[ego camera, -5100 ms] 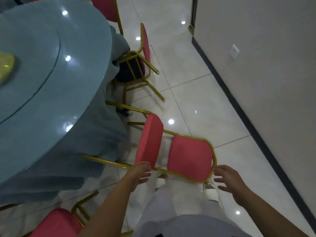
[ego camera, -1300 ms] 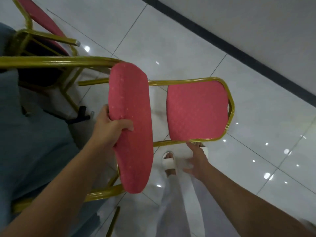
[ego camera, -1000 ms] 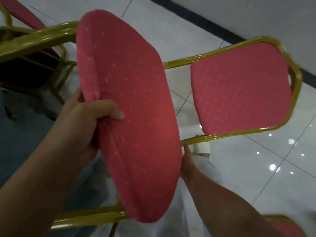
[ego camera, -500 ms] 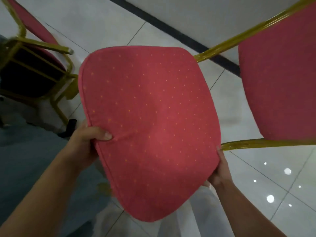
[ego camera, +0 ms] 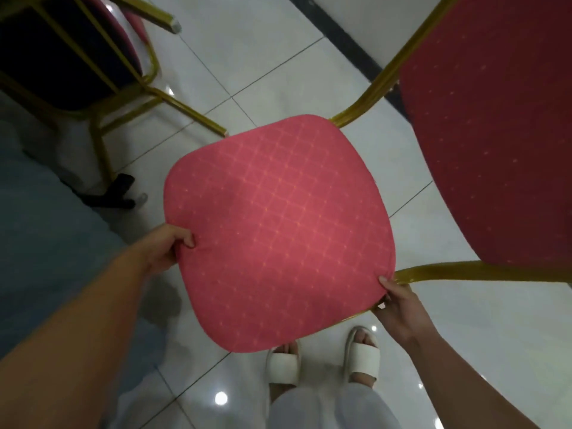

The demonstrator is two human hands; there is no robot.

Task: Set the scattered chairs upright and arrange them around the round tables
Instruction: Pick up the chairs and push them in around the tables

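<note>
A red padded chair with a gold metal frame fills the middle of the view, its seat (ego camera: 278, 230) facing up at me and its backrest (ego camera: 495, 125) rising at the right. My left hand (ego camera: 168, 247) grips the seat's left edge, thumb on top. My right hand (ego camera: 397, 305) holds the seat's near right corner by the gold frame. A second chair of the same kind (ego camera: 77, 57) lies tipped over at the upper left, its dark underside and gold legs showing.
The blue tablecloth (ego camera: 46, 243) of a round table hangs along the left. A black table foot (ego camera: 114, 193) sticks out beneath it. White glossy floor tiles (ego camera: 263, 57) run to a wall with a dark skirting (ego camera: 346, 44) at the upper right. My feet in white slippers (ego camera: 322, 360) stand below the seat.
The chair has turned from lying on its side to seat-up and sunk lower in front of me. My right hand shifted from the backrest frame to the seat corner.
</note>
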